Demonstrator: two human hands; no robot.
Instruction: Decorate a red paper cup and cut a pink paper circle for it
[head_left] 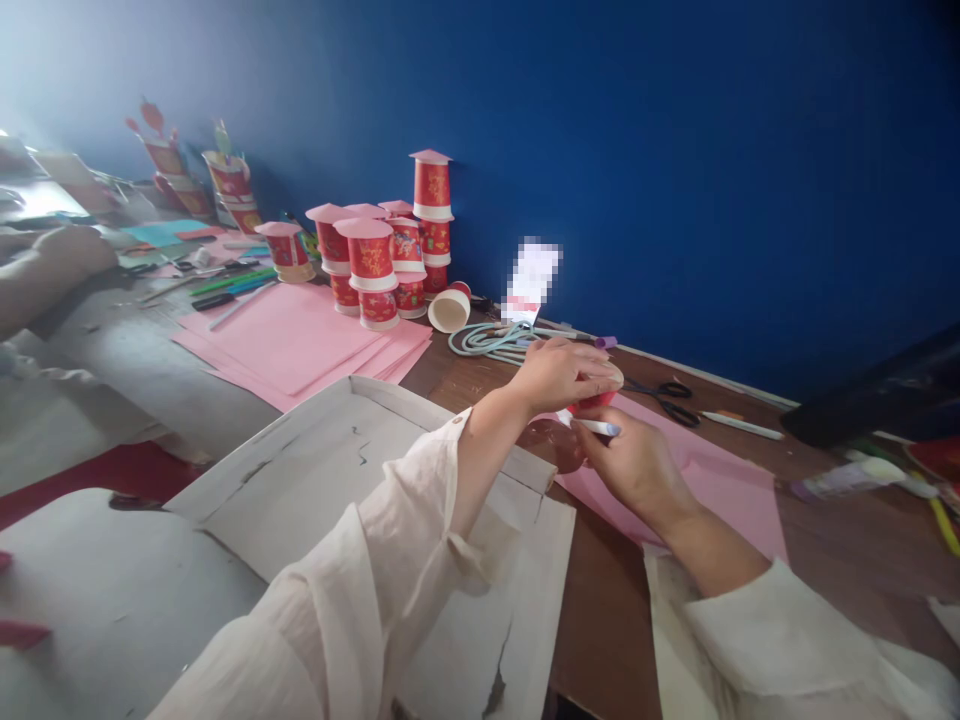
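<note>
Red cup [594, 402] sits gripped under the left hand [566, 372]; the right hand [637, 465] pinches a pen [600, 427], best kept snug against its rim.

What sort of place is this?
Likely a craft worktable: stacked red paper cups, pink paper sheets and scissors lie about; the left hand grips a red cup, the right hand a pen.

A mostly covered red cup [592, 402] sits over a pink sheet [720, 480], a white blue-tipped pen [598, 427] against it.

Red cup [592, 402] — pink paper [712, 480] — blue wall [675, 150].
</note>
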